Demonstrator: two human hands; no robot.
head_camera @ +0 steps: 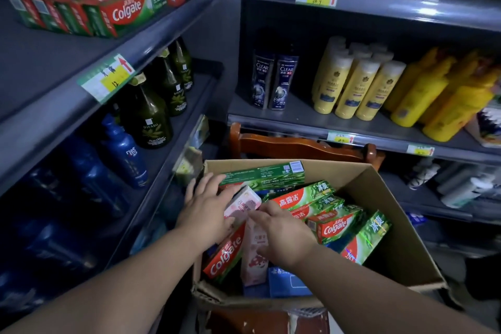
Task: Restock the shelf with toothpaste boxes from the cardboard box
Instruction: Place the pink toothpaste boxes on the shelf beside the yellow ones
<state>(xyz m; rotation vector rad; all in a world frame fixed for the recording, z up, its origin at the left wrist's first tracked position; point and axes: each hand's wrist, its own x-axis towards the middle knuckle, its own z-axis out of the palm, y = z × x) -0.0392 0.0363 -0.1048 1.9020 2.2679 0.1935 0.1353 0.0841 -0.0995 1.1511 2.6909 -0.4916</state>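
An open cardboard box (393, 214) on a wooden chair holds several toothpaste boxes, mostly red-and-green Colgate ones (336, 225). Both my hands are inside it. My left hand (206, 206) lies over the left side of a pink-and-white toothpaste box (244, 203), its fingers spread toward a long green box (265, 173). My right hand (282, 233) has its fingers on the same pink box from the right. A second pink box (254, 260) stands under my right hand. The top left shelf (54, 62) carries a row of Colgate boxes (108, 13).
Dark green bottles (151, 116) and blue bottles (124, 154) fill the left lower shelf. Clear shampoo (273, 81) and yellow bottles (360, 89) stand on the right shelf. The wooden chair back (298, 146) rises behind the carton. Yellow price tags hang on the shelf edges.
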